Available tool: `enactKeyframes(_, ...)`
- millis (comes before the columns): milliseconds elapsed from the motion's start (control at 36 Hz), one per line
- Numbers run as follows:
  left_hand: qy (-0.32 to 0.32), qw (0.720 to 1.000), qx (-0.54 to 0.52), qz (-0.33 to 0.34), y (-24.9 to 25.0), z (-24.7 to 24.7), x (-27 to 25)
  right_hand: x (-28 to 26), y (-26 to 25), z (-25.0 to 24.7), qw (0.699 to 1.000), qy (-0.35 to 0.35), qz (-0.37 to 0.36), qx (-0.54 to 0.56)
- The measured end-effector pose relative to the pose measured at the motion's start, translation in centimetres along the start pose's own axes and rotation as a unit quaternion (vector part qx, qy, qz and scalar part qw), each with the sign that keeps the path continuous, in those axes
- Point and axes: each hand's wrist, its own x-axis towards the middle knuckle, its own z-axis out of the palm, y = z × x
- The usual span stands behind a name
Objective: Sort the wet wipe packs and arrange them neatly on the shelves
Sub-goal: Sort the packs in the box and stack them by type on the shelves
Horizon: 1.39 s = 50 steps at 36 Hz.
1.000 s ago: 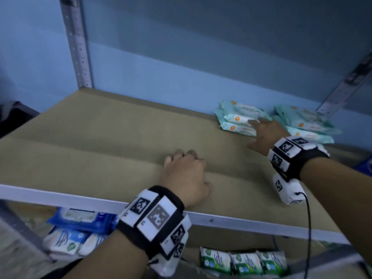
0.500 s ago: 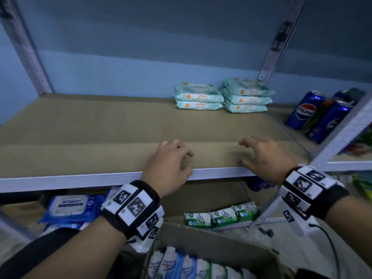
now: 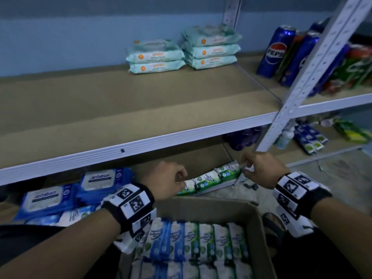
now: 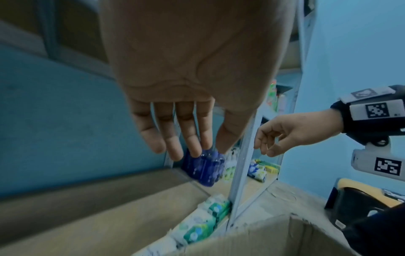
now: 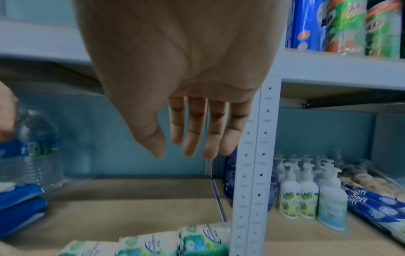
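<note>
Two stacks of teal wet wipe packs [image 3: 156, 57] [image 3: 211, 47] lie at the back of the upper shelf [image 3: 120, 109]. On the lower shelf a row of green-and-white packs [image 3: 211, 177] [image 5: 175, 242] stands at the front edge, with blue antabax packs [image 3: 70, 190] to the left. An open cardboard box [image 3: 203, 204] below holds several upright packs [image 3: 193, 244]. My left hand [image 3: 178, 178] [image 4: 181, 150] hangs empty with straight fingers over the row's left end. My right hand [image 3: 247, 168] [image 5: 192, 152] hovers empty, loosely curled, at the row's right end beside the upright post.
A perforated metal post [image 3: 314, 67] [image 5: 252, 173] runs close to the right hand. Pepsi cans [image 3: 275, 51] and green cans [image 3: 354, 73] fill the neighbouring upper shelf. Pump bottles [image 5: 306, 195] and blue Saft rolls [image 5: 372, 207] stand right of the post; a water bottle [image 5: 37, 147] stands left.
Both hands left the upper shelf board and dropped to the front of the lower shelf, above the box. The head view swung down and right.
</note>
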Motion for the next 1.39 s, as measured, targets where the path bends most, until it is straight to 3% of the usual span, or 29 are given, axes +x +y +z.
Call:
enactKeyframes(194,-0.099,0.99,-0.018,-0.096,-2.9,4.6,6.0,5.0,0.8,4.2,0.994,-0.093,-0.021,-0.051)
enactKeyframes(389,-0.192,0.973,0.036,-0.124,-6.0,8.3,12.7,11.5,0.8,7.6,0.988,-0.134,-0.038,-0.065)
enactKeyframes(472,-0.203,0.968,0.013,-0.149,-7.5,10.2,15.0,13.7,0.9,8.6,0.981,-0.159,-0.039,-0.1)
enactKeyframes(528,-0.239,0.956,-0.013,-0.168,-8.2,11.6,16.3,15.1,1.1,9.3,0.981,-0.159,-0.032,-0.107)
enactKeyframes(639,-0.345,0.921,0.034,-0.18,-9.0,13.6,18.5,17.1,2.0,11.9,0.98,-0.139,-0.066,-0.125)
enactKeyframes(750,-0.329,0.925,0.056,-0.18,-10.5,14.9,19.9,18.9,3.1,14.0,0.98,-0.119,-0.11,-0.118)
enactKeyframes(1000,-0.34,0.927,0.112,-0.115,-11.5,15.7,21.8,19.8,3.3,15.6,0.971,-0.16,-0.112,-0.136)
enactKeyframes(1111,-0.359,0.917,0.134,-0.108,-11.0,16.3,22.0,20.1,4.1,16.7,0.965,-0.15,-0.135,-0.166)
enactKeyframes(1278,-0.351,0.917,0.161,-0.102,-10.5,16.4,22.4,20.6,4.5,17.1,0.957,-0.187,-0.114,-0.192)
enactKeyframes(1389,-0.291,0.944,0.124,-0.094,-9.8,16.4,22.9,21.0,4.8,17.7,0.956,-0.193,-0.113,-0.191)
